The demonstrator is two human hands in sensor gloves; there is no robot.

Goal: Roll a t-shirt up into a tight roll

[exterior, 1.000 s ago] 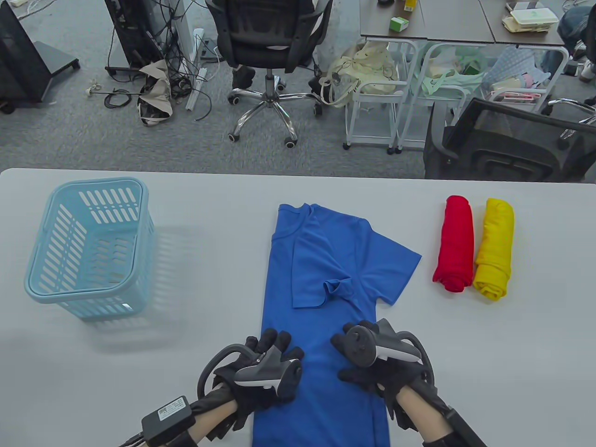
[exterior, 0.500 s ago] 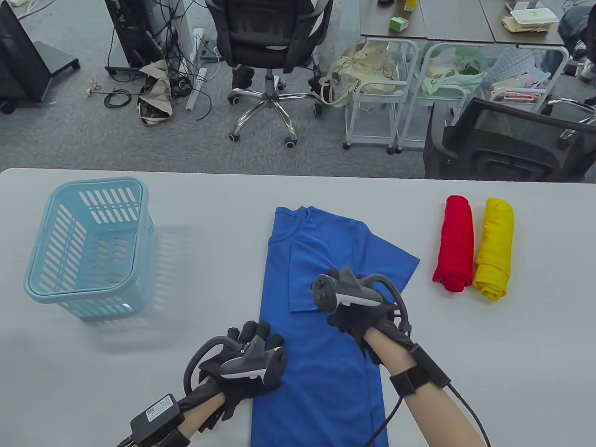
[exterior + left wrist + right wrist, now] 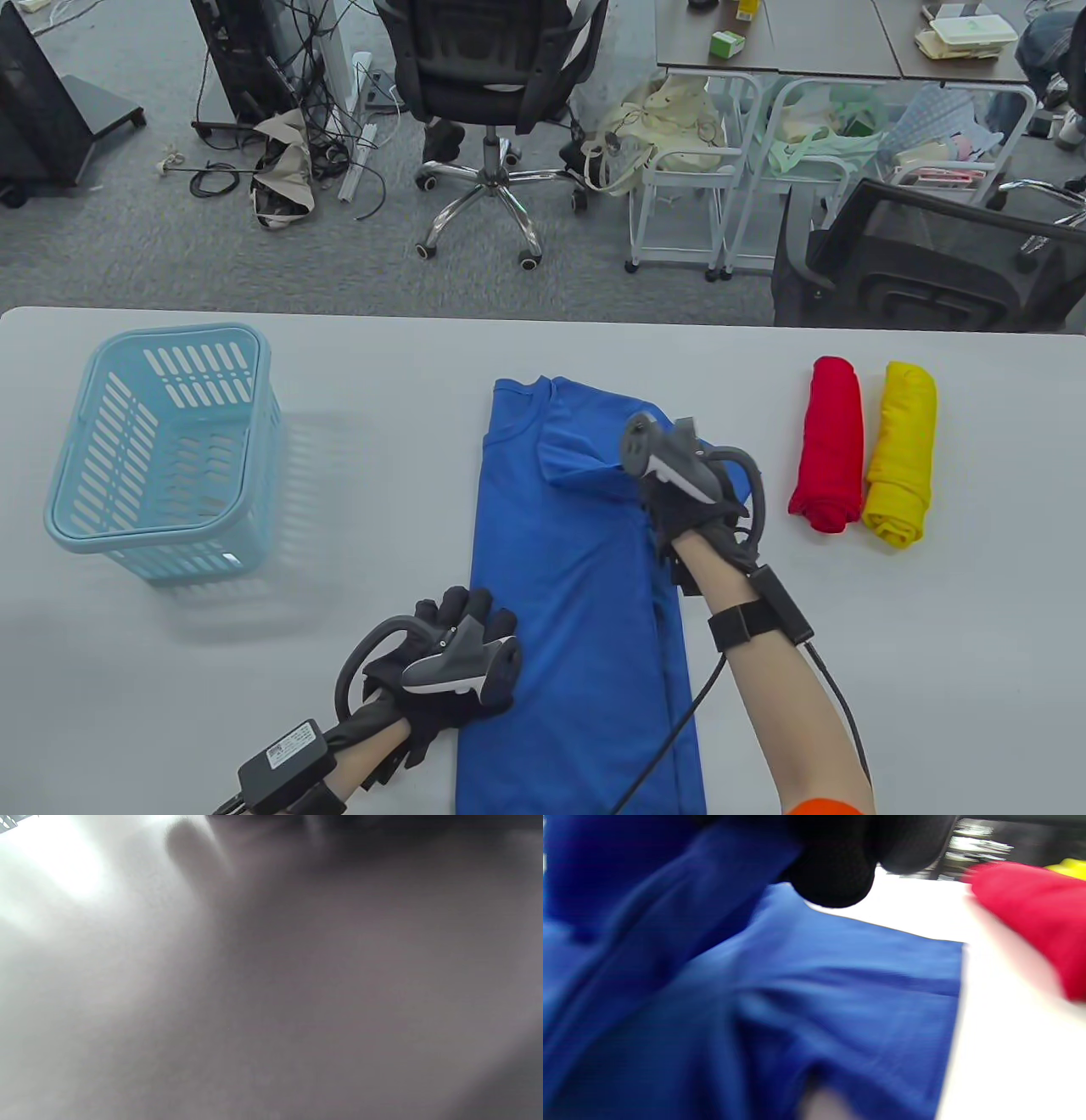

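Note:
A blue t-shirt (image 3: 577,594) lies lengthwise on the white table (image 3: 891,637), collar at the far end. My right hand (image 3: 636,475) is over its upper right part and pinches a fold of sleeve cloth, raising it off the shirt. In the right wrist view its black fingertips (image 3: 835,874) sit against bunched blue cloth (image 3: 840,993). My left hand (image 3: 462,632) rests with straight fingers on the shirt's left edge near the hem. The left wrist view is only a blurred grey surface.
A red roll (image 3: 827,446) and a yellow roll (image 3: 901,450) lie side by side right of the shirt, the red one close to my right hand. A light blue basket (image 3: 161,441) stands at the table's left. Chairs and carts stand beyond the far edge.
My right hand moved from the shirt's lower part up to the folded sleeve, took hold of it and drew it up and to the right. My left hand slid slightly left and stayed.

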